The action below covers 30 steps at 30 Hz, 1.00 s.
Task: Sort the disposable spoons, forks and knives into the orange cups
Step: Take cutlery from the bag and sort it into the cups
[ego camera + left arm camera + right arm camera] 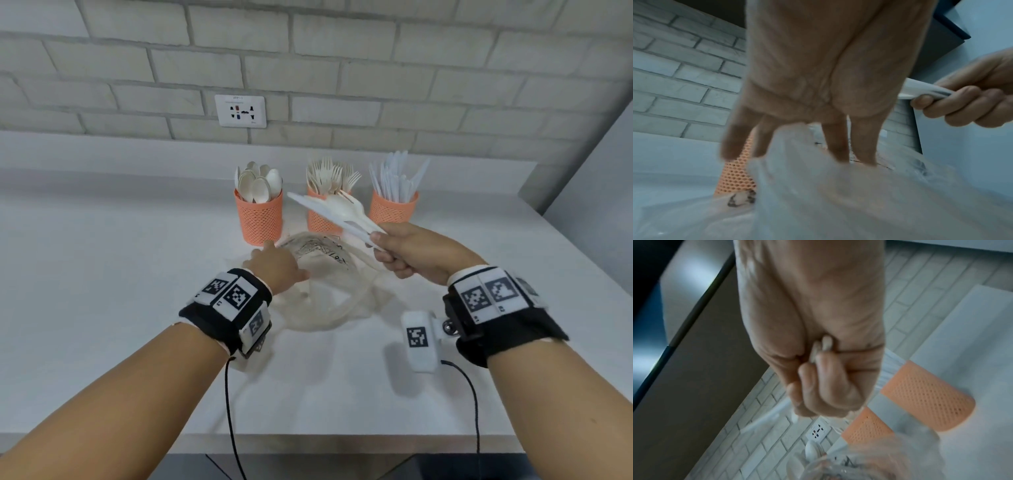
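Right hand (407,255) fisted around mixed cutlery (337,214); left hand (277,267) flat, seemingly on bag (329,294).

Both my forearms reach fwd, bare, w/ a black strap on each wrist. My left hand (274,265) is low, palm down, fingers (863,142) straight and slightly spread, pointing away from me. My right hand (411,255) is raised higher, fingers (818,386) curled tight into a fist, thumb on top, knuckles to the right.
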Each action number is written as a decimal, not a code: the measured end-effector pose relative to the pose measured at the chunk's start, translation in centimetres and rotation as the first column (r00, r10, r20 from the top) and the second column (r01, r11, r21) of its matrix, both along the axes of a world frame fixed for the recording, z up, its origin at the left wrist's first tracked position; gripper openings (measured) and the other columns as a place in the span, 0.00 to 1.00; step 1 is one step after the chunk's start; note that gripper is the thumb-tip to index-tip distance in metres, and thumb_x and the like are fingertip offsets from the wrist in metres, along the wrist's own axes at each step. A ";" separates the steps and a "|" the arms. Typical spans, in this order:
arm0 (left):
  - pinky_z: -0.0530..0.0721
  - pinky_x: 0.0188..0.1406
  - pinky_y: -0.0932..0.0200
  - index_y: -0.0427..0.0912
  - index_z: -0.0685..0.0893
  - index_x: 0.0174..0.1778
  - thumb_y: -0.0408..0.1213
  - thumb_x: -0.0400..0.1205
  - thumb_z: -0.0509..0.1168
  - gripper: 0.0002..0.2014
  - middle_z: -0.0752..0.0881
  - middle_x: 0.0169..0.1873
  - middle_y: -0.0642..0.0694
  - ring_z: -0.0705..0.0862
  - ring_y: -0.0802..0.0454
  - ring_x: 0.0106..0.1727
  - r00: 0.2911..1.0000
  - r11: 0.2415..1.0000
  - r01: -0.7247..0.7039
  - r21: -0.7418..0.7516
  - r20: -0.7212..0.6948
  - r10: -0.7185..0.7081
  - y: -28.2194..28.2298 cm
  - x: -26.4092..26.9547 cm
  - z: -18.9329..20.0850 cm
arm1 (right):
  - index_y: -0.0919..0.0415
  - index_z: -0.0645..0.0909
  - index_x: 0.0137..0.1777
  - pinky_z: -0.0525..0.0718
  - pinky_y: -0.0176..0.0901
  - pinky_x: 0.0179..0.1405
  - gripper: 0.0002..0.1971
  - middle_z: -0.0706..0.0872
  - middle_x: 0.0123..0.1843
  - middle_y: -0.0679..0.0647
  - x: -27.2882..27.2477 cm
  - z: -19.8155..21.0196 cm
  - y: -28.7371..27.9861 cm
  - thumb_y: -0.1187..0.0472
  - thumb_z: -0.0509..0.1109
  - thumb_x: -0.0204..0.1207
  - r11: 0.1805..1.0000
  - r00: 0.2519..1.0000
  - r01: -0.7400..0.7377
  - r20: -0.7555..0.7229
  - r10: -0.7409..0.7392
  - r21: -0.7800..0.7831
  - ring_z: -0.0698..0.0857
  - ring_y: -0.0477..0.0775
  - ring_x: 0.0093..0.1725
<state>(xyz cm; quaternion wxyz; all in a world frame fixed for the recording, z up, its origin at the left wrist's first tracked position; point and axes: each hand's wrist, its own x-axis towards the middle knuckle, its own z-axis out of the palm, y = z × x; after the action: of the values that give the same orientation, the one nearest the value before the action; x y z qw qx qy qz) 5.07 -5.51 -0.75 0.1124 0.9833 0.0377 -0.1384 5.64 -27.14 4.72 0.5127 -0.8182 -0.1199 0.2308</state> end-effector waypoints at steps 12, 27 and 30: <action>0.79 0.62 0.51 0.36 0.81 0.53 0.56 0.83 0.56 0.24 0.86 0.44 0.45 0.84 0.50 0.50 0.997 0.194 0.004 -0.981 0.020 0.080 -4.4 0.9 3.7 | 0.53 0.74 0.52 0.64 0.33 0.19 0.10 0.67 0.26 0.49 0.1 -2.8 3.7 0.57 0.51 0.87 0.891 0.991 0.014 -0.123 0.047 0.454 0.65 0.44 0.22; 0.78 0.21 0.61 0.34 0.75 0.53 0.30 0.86 0.53 0.06 0.72 0.25 0.44 0.71 0.55 0.21 0.935 0.222 0.036 -0.974 0.111 0.337 -7.8 2.8 3.8 | 0.63 0.81 0.48 0.76 0.25 0.37 0.07 0.77 0.31 0.47 3.5 1.8 3.7 0.60 0.71 0.75 0.979 0.730 0.182 0.653 -0.200 0.095 0.76 0.39 0.31; 0.75 0.22 0.58 0.34 0.73 0.61 0.30 0.84 0.58 0.11 0.73 0.30 0.45 0.71 0.53 0.24 0.937 0.306 0.050 -0.951 0.151 0.316 -8.7 3.4 3.3 | 0.61 0.78 0.47 0.84 0.43 0.44 0.05 0.82 0.35 0.53 4.8 1.8 4.0 0.59 0.68 0.78 0.976 0.790 0.207 0.576 -0.211 0.073 0.84 0.54 0.38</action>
<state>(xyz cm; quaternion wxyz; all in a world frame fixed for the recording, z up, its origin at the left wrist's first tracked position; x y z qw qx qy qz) 8.44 -14.23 2.58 0.6800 0.7324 0.0141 0.0319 10.49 -23.10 6.55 0.4763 -0.8562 -0.1800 -0.0881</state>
